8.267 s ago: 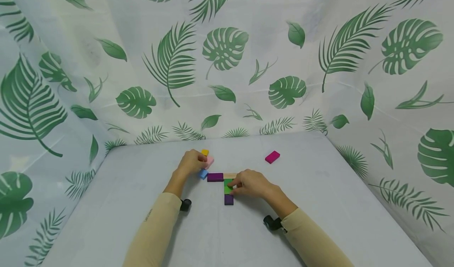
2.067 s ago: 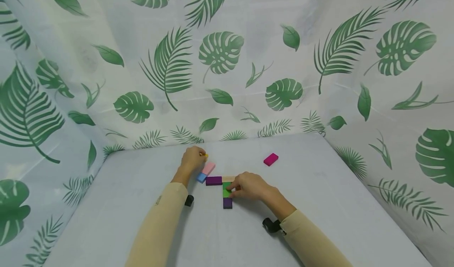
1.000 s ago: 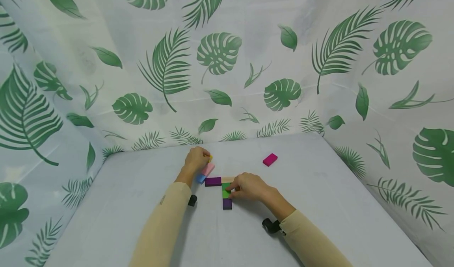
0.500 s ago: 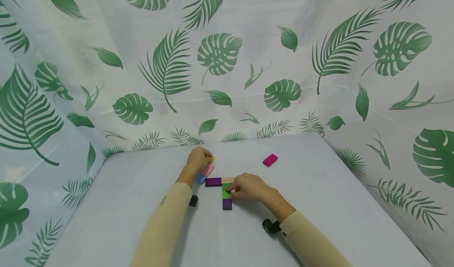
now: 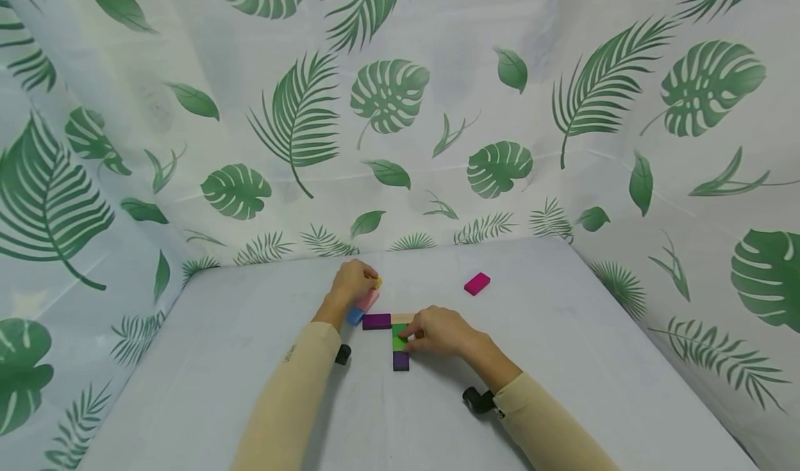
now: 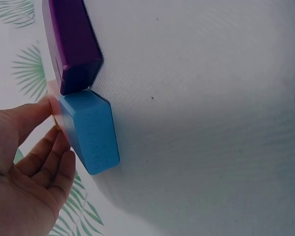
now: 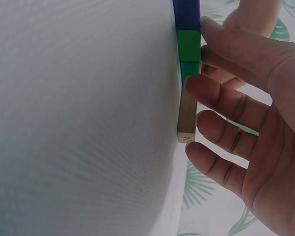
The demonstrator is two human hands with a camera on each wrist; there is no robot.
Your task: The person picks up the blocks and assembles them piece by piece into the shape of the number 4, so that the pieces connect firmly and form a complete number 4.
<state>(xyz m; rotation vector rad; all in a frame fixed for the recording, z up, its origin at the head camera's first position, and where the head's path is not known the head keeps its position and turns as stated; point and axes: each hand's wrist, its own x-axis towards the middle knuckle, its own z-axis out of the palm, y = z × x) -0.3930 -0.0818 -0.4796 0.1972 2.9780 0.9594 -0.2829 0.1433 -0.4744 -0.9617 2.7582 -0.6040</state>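
Note:
My left hand (image 5: 353,280) pinches a small yellow block (image 5: 378,283) at the far end of a pink block (image 5: 371,299). The pink block continues a slanted row from a blue block (image 5: 355,316), whose corner meets a purple block (image 5: 376,321); the left wrist view shows this blue block (image 6: 96,130) up close. The fingertips of my right hand (image 5: 440,328) rest against the right side of two green blocks (image 5: 398,344), with a dark purple block (image 5: 401,362) below them. A plain wooden block (image 7: 188,118) lies by the right fingers, partly covered in the head view.
A magenta block (image 5: 477,283) lies apart at the back right of the white-covered table (image 5: 531,332). Leaf-printed curtains (image 5: 400,200) rise behind the table and along both sides. A small black wrist camera (image 5: 479,400) sits on the right wrist.
The pink block has come to lie end to end with the blue one. My left hand has moved the yellow block right, against the pink block's far end. My right hand stays at the green blocks.

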